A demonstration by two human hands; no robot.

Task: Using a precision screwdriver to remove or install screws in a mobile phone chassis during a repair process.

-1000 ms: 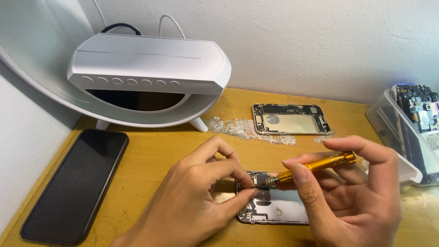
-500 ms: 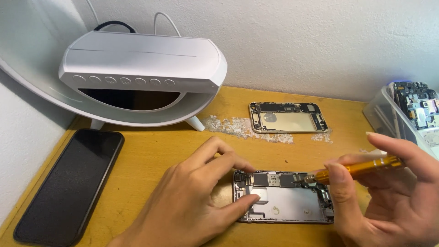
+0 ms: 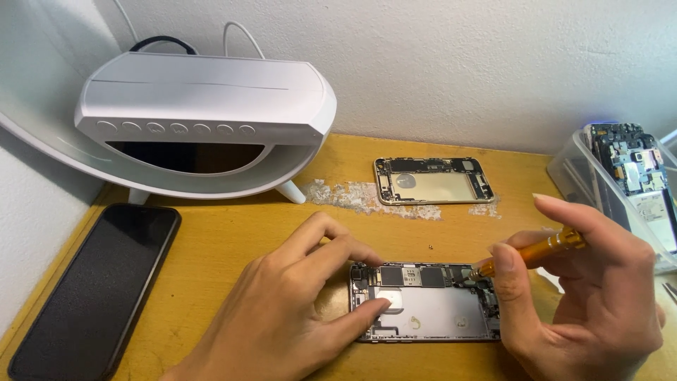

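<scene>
Screwdriver (image 3: pixel 537 252), tip pointing down-left

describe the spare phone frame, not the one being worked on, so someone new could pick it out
Start at the big white arched lamp-speaker at the back left of the wooden desk. Just right of its foot, by the wall, past a patch of pale flakes, lies the spare phone frame. Unlike the opened phone under the hands, it is untouched and nearly empty, showing a pale gold inner plate.

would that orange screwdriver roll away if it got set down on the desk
Probably: the orange screwdriver has a round, slim barrel, so it may roll on the flat wooden desk. It looks light, pinched in the right hand fingers alone.
</scene>
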